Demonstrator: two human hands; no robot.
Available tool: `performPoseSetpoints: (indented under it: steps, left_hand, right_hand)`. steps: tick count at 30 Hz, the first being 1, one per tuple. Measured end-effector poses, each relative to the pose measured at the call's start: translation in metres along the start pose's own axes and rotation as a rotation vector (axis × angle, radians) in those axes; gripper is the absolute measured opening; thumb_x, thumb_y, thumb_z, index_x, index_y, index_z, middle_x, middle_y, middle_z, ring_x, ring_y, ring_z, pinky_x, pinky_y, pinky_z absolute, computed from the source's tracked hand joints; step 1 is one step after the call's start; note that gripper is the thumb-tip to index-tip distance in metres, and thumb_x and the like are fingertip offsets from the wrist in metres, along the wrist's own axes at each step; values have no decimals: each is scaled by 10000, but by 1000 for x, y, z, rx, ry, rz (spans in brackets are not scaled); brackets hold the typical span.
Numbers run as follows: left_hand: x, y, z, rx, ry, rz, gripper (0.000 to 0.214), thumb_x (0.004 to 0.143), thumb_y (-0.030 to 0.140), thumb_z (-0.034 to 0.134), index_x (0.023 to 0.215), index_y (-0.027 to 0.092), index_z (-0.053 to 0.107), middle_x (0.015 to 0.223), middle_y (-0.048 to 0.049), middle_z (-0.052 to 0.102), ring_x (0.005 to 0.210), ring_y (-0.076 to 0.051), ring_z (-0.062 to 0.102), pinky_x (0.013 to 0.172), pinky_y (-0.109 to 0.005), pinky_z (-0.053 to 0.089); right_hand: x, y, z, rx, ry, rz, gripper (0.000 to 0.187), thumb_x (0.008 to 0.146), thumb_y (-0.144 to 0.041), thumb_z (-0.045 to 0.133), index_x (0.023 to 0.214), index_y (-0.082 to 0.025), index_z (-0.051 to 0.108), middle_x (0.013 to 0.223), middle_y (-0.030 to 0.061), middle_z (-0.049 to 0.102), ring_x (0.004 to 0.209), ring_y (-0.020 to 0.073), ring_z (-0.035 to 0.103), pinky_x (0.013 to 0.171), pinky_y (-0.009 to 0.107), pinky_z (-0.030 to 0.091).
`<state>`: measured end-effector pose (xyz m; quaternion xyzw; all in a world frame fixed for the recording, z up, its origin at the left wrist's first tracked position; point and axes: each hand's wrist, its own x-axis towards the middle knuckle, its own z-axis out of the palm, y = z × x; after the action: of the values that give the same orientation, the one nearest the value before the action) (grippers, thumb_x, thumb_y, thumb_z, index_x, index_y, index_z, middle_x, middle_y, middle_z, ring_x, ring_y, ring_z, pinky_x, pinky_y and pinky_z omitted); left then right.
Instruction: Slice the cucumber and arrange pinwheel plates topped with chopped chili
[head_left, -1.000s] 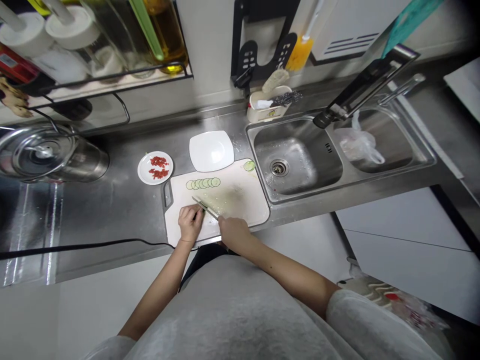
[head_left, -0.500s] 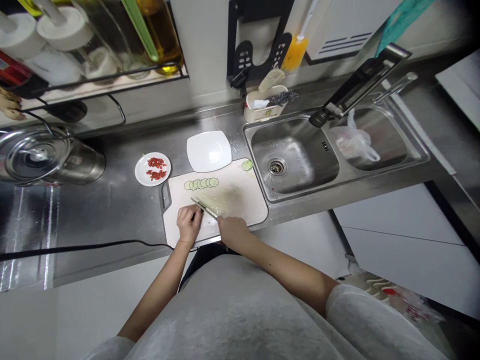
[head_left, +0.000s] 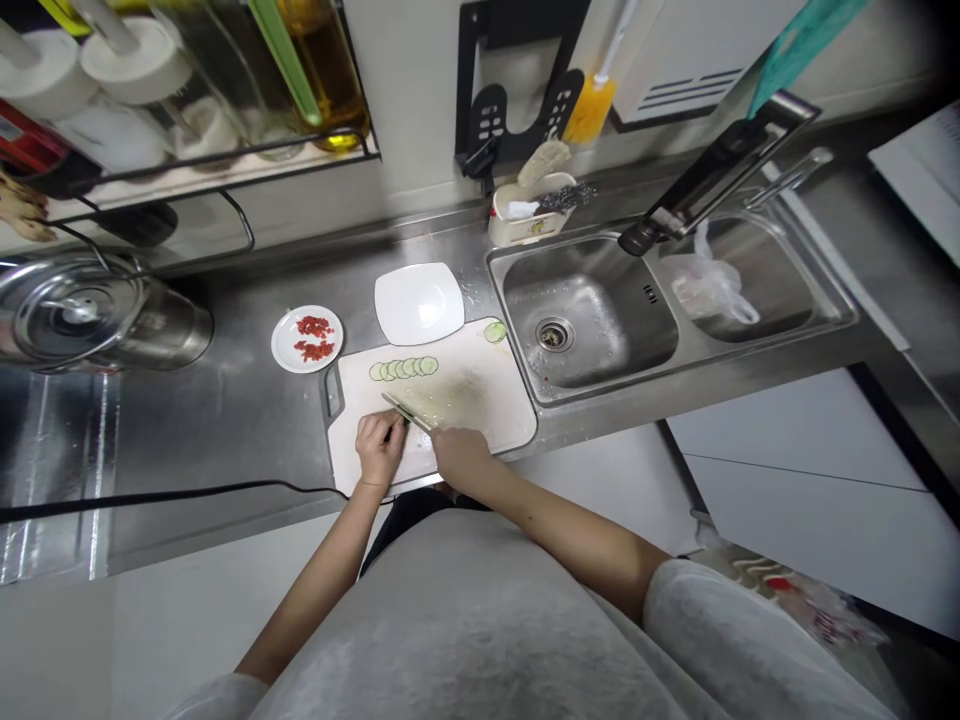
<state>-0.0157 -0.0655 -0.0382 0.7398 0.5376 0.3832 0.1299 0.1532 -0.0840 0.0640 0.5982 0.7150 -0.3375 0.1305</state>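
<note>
My right hand is closed around the handle of a kitchen knife, its blade slanting up and left over the white cutting board. Fingers curled, my left hand presses down on the board right beside the blade. A bit of dark green shows at its fingertips, apparently a cucumber piece mostly hidden by the hand and knife. Above the blade, several cucumber slices lie overlapping in a row. Another light green cucumber piece rests at the board's upper right corner.
Behind the board stands a white square plate. A round white plate with chopped red pieces is to its left. The double sink adjoins on the right. A black cable runs along the counter's front.
My right hand and the knife handle have shifted slightly left, toward my left hand. The left hand stays in place on the board, and the slices lie as before.
</note>
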Motion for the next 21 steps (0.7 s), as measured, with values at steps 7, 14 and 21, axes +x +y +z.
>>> performPoseSetpoints:
  steps: [7, 14, 21]
  left_hand:
    - [0, 0, 0, -3, -20, -48, 105, 873, 245, 556, 850, 201, 649, 843, -52, 703, 835, -172, 620, 812, -346, 466]
    - [0, 1, -1, 0, -43, -87, 120, 878, 263, 547, 856, 205, 650, 858, -59, 707, 850, -178, 625, 823, -359, 472]
    - [0, 0, 0, -35, -29, -67, 109, 874, 248, 553, 871, 205, 653, 866, -57, 711, 855, -177, 627, 833, -356, 464]
  right_hand:
    - [3, 1, -1, -13, -32, 1, 276, 852, -124, 448, 1080, -142, 602, 944, 151, 703, 938, 244, 672, 749, 325, 493]
    - [5, 3, -4, -12, -54, 3, 296, 858, -110, 436, 1101, -134, 604, 983, 161, 694, 986, 234, 658, 776, 306, 485]
    - [9, 8, -5, -27, -105, -21, 302, 858, -124, 443, 1112, -136, 604, 1010, 160, 690, 967, 242, 661, 766, 321, 491]
